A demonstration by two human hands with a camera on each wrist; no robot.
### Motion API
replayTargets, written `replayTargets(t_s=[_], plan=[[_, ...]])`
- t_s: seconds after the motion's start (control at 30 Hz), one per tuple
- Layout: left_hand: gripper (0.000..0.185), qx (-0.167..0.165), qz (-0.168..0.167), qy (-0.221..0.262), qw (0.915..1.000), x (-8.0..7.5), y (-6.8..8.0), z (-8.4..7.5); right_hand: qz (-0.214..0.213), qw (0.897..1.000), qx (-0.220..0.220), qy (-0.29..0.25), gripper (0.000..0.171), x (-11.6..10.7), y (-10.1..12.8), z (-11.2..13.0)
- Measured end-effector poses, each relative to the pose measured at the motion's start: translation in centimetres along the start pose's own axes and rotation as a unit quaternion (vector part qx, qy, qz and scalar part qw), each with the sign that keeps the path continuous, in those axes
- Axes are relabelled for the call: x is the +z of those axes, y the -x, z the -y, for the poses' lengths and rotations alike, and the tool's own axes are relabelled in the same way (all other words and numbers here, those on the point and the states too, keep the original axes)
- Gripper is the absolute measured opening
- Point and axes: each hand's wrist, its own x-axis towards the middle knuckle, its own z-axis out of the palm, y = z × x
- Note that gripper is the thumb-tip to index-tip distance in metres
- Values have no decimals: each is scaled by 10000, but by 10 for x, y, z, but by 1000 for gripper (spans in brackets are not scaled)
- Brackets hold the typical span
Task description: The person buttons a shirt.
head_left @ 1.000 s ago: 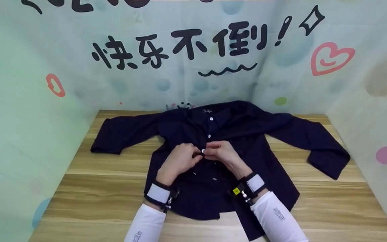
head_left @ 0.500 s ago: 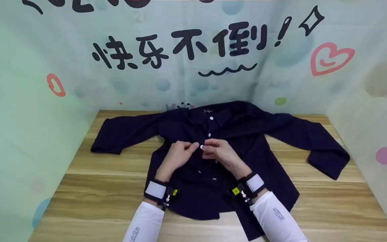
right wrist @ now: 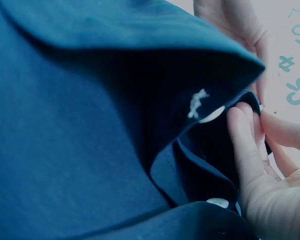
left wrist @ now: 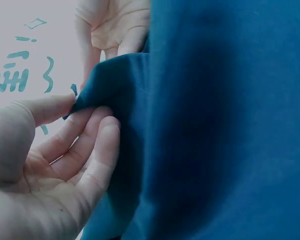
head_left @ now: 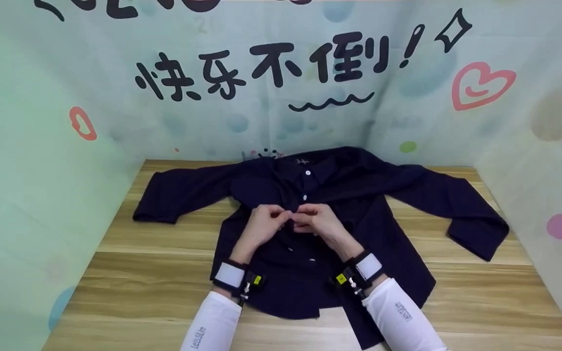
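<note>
Worktop (head_left: 154, 273) bears the dark shirt (head_left: 281, 292), front up, sleeves (head_left: 159, 195) spread. Front edge (left wrist: 112, 75) could slip loose, held by fingertips alone. Left hand (head_left: 262, 226) and right hand (head_left: 324, 225) meet mid-front, wrists angled inward, both pinching that edge. White button (head_left: 308, 173) near collar (head_left: 325, 170); whether another sits in the pinch, unclear.

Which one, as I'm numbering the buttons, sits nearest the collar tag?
The topmost button, below the tag; the other visible buttons sit farther down the shirt.
</note>
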Motion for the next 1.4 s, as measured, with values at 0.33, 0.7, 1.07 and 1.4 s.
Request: replayTargets(t_s=[0.33,0.7,1.07,1.4], plan=[[19,178,-300,-455,9984,0,0,-1,-940,9087,-1871,3612,19,-27,5,19],[19,-12,-389,-772,9963,-2,3,-5,178,7405,-2106,6379,11,-34,19,30],[19,-42,-346,-811,9961,-1,3,-2,-787,6818,-1987,6997,21,-30,27,22],[19,-170,-277,-752,9966,-4,3,-4,-1007,7040,-1597,6847,14,-39,33,34]])
